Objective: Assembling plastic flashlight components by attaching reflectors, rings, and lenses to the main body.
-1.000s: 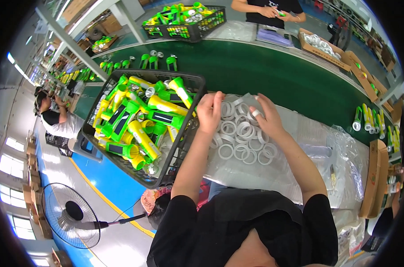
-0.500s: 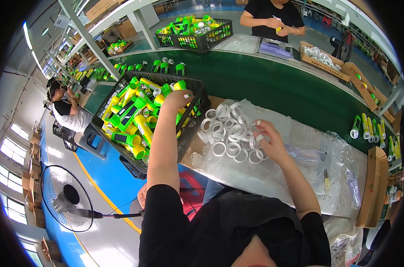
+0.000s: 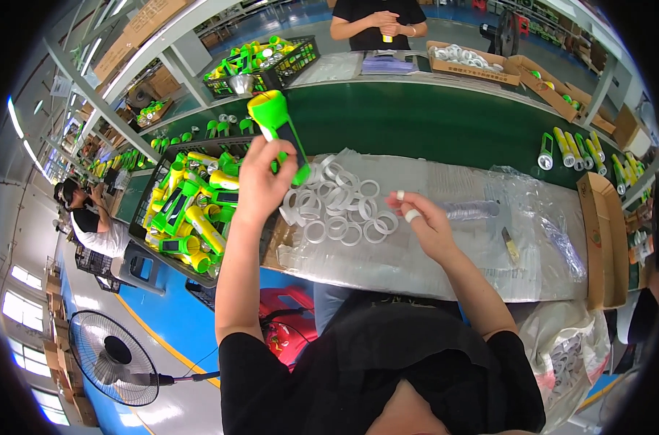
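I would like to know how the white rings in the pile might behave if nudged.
The white rings probably shift easily, as they lie loose and overlapping on smooth-looking sheeting. They look light, being thin, open hoops. They seem fairly stiff, since those at the front show even, round outlines.

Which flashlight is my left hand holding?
The dark-panelled green flashlight with yellow-edged head: your left hand holds it up, unlike those heaped in the near black crate.

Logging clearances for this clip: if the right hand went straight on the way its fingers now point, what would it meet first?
The right hand would likely meet the pile of white rings at its right side; depth is unclear, so the hand might pass above.
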{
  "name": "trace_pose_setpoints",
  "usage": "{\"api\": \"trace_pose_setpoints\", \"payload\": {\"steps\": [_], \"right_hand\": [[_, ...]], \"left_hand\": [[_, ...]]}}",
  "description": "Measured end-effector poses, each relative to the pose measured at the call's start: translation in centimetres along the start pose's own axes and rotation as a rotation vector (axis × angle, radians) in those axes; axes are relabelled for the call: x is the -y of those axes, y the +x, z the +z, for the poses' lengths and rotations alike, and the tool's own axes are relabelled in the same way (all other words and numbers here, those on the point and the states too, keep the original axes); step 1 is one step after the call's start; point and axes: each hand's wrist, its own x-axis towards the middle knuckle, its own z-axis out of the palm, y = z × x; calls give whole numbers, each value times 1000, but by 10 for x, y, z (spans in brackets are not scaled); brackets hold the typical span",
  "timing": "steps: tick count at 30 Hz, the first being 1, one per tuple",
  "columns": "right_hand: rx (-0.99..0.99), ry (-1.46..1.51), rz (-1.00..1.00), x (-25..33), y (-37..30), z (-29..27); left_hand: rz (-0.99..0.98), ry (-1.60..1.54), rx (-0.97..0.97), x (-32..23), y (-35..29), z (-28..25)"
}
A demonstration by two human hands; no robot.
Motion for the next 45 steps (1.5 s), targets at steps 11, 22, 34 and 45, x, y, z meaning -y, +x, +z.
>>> {"api": "trace_pose_setpoints", "payload": {"steps": [11, 22, 34, 45], "right_hand": [[-34, 452, 330, 31, -73, -28], [423, 301, 494, 42, -64, -7], [37, 221, 397, 13, -53, 21], [-295, 267, 237, 27, -74, -22]], "left_hand": [[-154, -881, 555, -112, -129, 104], [-381, -1554, 892, -83, -75, 160], [61, -736, 340, -82, -102, 126], [213, 4, 567, -61, -70, 204]]}}
